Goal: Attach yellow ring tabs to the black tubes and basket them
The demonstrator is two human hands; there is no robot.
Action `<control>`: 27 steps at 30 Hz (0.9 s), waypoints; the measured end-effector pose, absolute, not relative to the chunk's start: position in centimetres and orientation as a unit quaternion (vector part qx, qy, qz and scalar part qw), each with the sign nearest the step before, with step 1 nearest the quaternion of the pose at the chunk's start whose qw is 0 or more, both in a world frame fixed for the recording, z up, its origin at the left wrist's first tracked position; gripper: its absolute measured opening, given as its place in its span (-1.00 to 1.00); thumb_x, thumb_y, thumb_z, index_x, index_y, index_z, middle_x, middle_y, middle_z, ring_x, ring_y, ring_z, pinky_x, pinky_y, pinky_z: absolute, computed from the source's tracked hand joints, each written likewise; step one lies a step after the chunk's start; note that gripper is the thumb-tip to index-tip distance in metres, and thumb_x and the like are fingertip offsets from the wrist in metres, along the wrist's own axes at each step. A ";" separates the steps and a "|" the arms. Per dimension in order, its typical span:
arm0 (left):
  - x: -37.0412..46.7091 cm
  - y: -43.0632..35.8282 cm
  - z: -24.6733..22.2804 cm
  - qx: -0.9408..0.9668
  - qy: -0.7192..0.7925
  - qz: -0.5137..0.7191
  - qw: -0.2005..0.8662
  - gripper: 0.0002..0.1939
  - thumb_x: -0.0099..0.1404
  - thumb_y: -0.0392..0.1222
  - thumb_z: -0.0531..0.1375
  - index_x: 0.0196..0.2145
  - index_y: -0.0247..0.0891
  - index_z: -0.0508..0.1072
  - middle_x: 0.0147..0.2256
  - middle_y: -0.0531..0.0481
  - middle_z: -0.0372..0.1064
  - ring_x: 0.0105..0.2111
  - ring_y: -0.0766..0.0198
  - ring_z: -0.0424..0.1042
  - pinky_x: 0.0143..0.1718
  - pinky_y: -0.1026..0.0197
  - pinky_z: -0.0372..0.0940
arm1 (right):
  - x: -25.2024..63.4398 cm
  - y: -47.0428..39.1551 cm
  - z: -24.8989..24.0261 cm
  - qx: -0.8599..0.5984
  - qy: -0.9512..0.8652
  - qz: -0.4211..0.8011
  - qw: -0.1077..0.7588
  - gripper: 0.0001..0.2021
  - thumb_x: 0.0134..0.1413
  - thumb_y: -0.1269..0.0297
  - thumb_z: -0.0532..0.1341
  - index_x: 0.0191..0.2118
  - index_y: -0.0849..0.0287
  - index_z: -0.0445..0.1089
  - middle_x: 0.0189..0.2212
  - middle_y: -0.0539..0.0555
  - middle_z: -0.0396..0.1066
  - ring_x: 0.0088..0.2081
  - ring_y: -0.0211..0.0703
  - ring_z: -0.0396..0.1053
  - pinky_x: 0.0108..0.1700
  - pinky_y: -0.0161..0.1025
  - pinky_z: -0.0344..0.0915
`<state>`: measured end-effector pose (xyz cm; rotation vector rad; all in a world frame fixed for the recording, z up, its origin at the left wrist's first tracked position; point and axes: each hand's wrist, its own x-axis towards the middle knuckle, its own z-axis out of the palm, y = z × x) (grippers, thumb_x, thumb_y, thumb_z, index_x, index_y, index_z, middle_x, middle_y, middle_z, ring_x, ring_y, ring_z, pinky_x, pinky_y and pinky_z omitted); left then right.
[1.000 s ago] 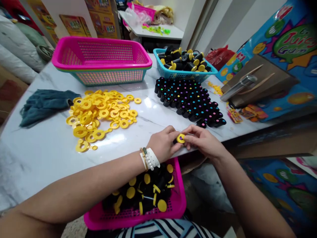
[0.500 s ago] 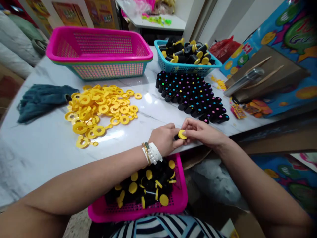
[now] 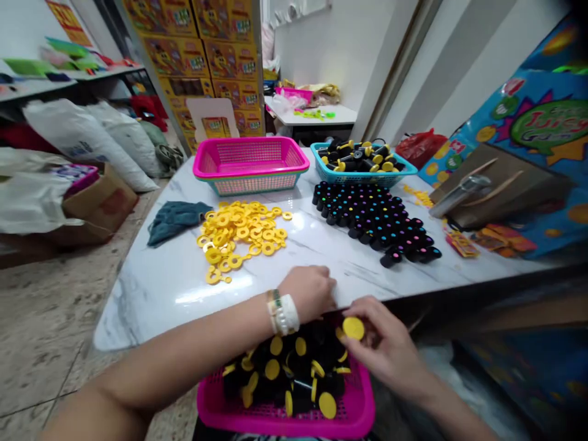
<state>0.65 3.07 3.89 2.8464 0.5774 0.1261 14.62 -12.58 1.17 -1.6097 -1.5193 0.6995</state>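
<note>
My right hand (image 3: 388, 346) pinches a yellow-capped black cylinder (image 3: 353, 328) above the right rim of a pink basket (image 3: 367, 404). Its round yellow end faces me, and the black part is mostly hidden by fingers. My left hand (image 3: 310, 293) is closed, knuckles up, at the table's front edge; whatever its curled fingers contain is hidden. Below both hands, the pink basket holds many black cylinders with yellow caps (image 3: 272, 369). Beyond my left hand lies a heap of yellow rings with small tabs (image 3: 243, 229). Black cylinders with coloured dots (image 3: 367, 211) stand in rows to the right.
An empty-looking pink basket (image 3: 250, 144) is stacked at the back of the marble-patterned table (image 3: 151, 312). Beside it, a blue basket (image 3: 362, 177) carries more yellow-capped cylinders. A dark green cloth (image 3: 177, 222) lies left; a brown paper bag (image 3: 500, 190) stands right.
My hands have come apart. The right has moved down over the basket with the yellow-capped black cylinder; the left has let go of it. The view has tilted up and swung left.
</note>
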 end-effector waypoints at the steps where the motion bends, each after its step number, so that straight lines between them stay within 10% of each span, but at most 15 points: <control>1: -0.5 3.8 4.2 0.964 0.239 0.070 0.091 -0.79 0.25 -0.08 0.18 -0.24 -0.23 0.49 -0.29 -0.11 0.40 -0.30 0.15 0.44 -0.33 0.18 0.32 | 13.9 -13.2 1.1 -0.621 -0.619 0.280 0.390 -0.75 -0.01 0.40 0.28 -0.17 0.06 0.33 -0.30 0.04 0.30 -0.51 -0.27 0.24 -0.54 -0.30 0.22; 6: -4.4 8.0 3.9 0.923 0.372 0.090 -0.038 -0.77 0.30 -0.14 0.09 -0.19 -0.26 0.48 -0.15 -0.21 0.37 -0.21 0.01 0.40 -0.28 0.06 0.33 | 14.5 -13.1 1.5 -0.572 -0.639 0.293 0.422 -0.64 0.00 0.30 0.33 -0.04 0.04 0.35 -0.16 0.11 0.37 -0.47 -0.23 0.35 -0.50 -0.28 0.31; 13: -2.7 6.5 2.4 0.949 0.296 0.103 0.025 -0.75 0.34 -0.18 0.04 -0.13 -0.26 0.46 -0.15 -0.14 0.40 -0.26 0.15 0.44 -0.24 0.13 0.38 | 24.0 -9.9 2.1 -0.802 -0.394 -0.094 0.438 -0.78 0.10 0.08 0.24 -0.28 0.13 0.47 -0.42 0.08 0.43 -0.49 -0.14 0.32 -0.30 -0.18 0.28; 27: -2.6 5.3 1.2 0.952 0.211 0.158 0.158 -0.85 0.36 -0.26 0.02 -0.27 -0.28 0.37 -0.32 -0.05 0.34 -0.36 0.31 0.35 -0.31 0.26 0.30 | 20.7 -4.6 -0.4 -0.802 -0.515 -0.044 0.300 -0.80 0.04 0.11 0.27 -0.38 0.14 0.51 -0.50 0.02 0.39 -0.45 -0.15 0.34 -0.36 -0.23 0.21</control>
